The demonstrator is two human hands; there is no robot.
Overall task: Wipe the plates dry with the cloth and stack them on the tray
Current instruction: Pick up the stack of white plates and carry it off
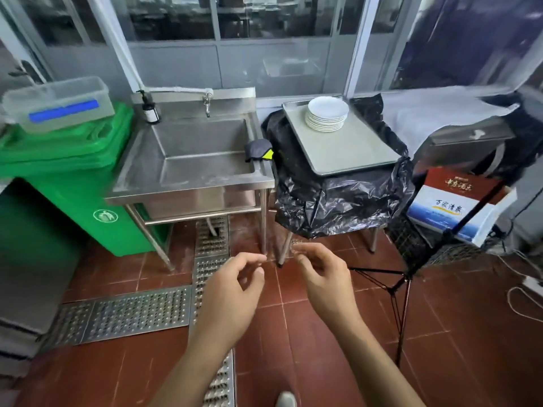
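Observation:
A stack of several white plates (326,116) stands on the far part of a metal tray (346,151), which lies on a stand wrapped in black plastic. A dark cloth with a yellow tag (258,149) hangs over the right rim of the steel sink (188,160). My left hand (235,289) and my right hand (320,277) hang in front of me over the red floor tiles, well short of the sink and tray. The fingers of both are loosely curled, and I see nothing held in either.
A green bin (67,177) with a clear plastic box (58,104) on top stands left of the sink. A soap bottle (150,110) sits at the sink's back corner. A black tripod (402,289) and cartons (458,207) stand at the right. Metal drain grates (138,312) cross the floor.

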